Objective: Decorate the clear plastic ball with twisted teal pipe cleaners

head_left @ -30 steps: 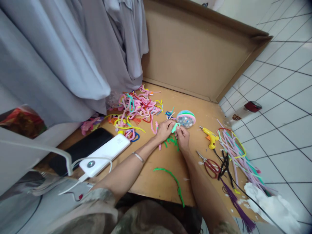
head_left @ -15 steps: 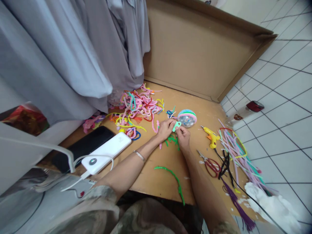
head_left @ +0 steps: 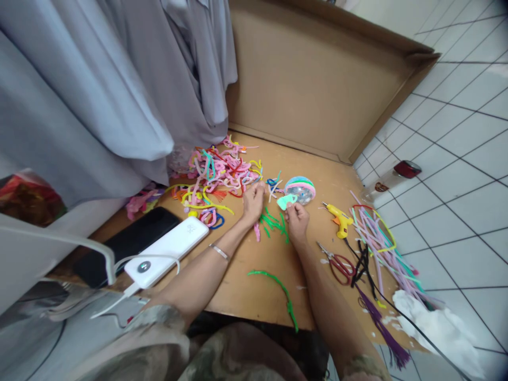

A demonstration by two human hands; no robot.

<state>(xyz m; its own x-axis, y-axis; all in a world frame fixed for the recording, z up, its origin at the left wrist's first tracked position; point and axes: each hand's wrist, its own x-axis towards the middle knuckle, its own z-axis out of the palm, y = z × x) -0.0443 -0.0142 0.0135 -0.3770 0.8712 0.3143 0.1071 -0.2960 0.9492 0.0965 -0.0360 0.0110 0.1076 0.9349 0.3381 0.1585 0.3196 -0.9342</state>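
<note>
My right hand (head_left: 297, 221) pinches a small flat mint-green piece (head_left: 286, 201) with a hole in it. Just behind the piece sits a clear round dome (head_left: 305, 194) banded in blue, green and pink. My left hand (head_left: 253, 203) is apart from the piece, fingers curled together at the edge of the pipe cleaner pile (head_left: 222, 172); whether anything is in them is hidden. Short green pipe cleaner pieces (head_left: 273, 221) lie between my hands. A longer bent green pipe cleaner (head_left: 278, 280) lies nearer to me.
On the right are a yellow glue gun (head_left: 340, 221), red-handled scissors (head_left: 342, 269), loose pipe cleaners (head_left: 381, 246), a purple tassel (head_left: 383, 333) and white stuffing (head_left: 432, 323). A white power bank (head_left: 169, 251) and a black phone (head_left: 130, 243) lie left. Cardboard (head_left: 301, 79) stands behind.
My left hand has let go of the mint-green piece and moved left toward the pile. The right hand keeps the piece, which now shows more fully. The view has shifted slightly.
</note>
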